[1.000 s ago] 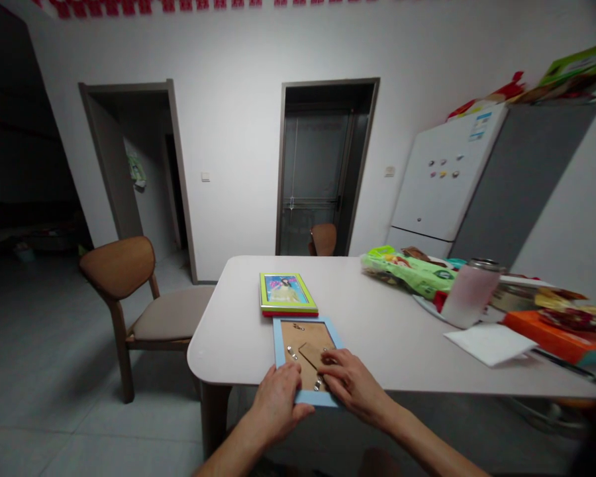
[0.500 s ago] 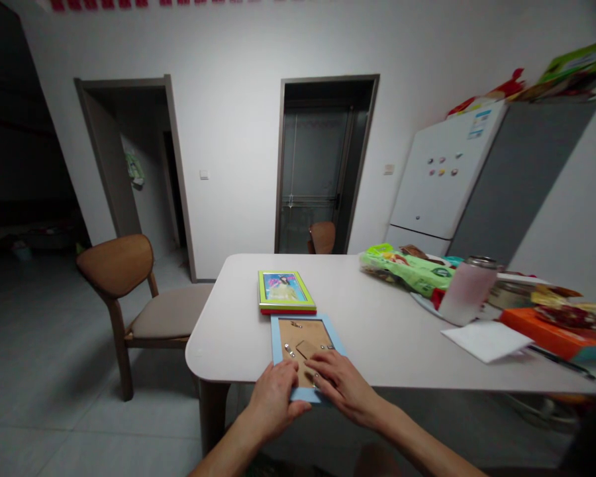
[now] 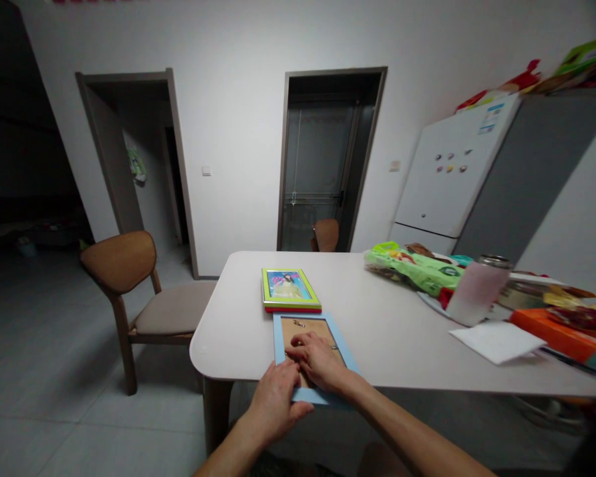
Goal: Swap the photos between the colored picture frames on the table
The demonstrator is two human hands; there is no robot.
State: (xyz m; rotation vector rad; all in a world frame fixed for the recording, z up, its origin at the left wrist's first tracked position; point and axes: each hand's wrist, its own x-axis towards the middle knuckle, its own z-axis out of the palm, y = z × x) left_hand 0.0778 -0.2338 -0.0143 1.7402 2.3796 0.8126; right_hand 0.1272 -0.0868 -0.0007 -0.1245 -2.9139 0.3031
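Observation:
A light blue picture frame lies face down at the table's near edge, its brown backing board facing up. My left hand grips the near left side of this frame, thumb stretched along the near edge. Above the backing reaches my right hand, its bent fingertips at the left inner edge, where a small metal clip is now mostly covered by the fingers. Another clip shows at the right edge, and a metal hanger at the far end. Beyond lies a green frame with a picture of a figure in a dress, resting on something red.
On the right of the white table are a green food bag, a pink bottle, white paper, an orange box and a dark pen. A wooden chair stands at the left.
My right hand has moved left and away from me across the backing, from its near right part to the left clip. My left hand keeps its place on the frame.

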